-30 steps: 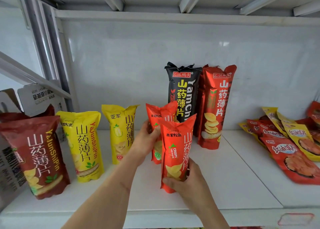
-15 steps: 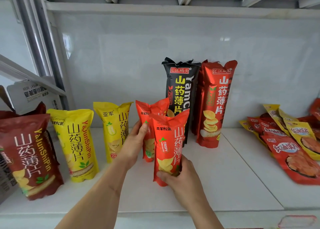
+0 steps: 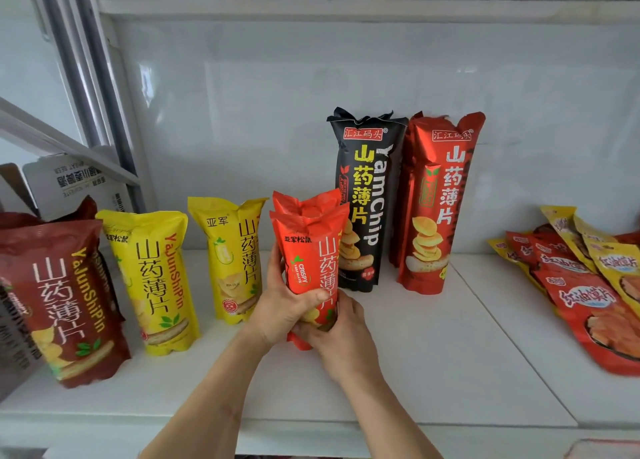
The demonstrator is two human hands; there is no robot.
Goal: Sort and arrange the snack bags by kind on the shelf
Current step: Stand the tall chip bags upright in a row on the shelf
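Note:
Two small orange-red yam chip bags stand one behind the other at the shelf's middle: the front bag and the rear bag, only its top showing. My left hand grips the pair from the left, thumb across the front bag. My right hand holds the front bag's lower right side. To the left stand two yellow bags and a dark red bag. Behind stand a tall black bag and a tall red bag.
A pile of flat red and yellow snack packets lies at the right of the white shelf. A cardboard box sits beyond the shelf's metal post at the left. An upper shelf board runs overhead.
The front orange-red bag has moved back against the rear one. My left hand has shifted from the rear bag to wrap around both bags together.

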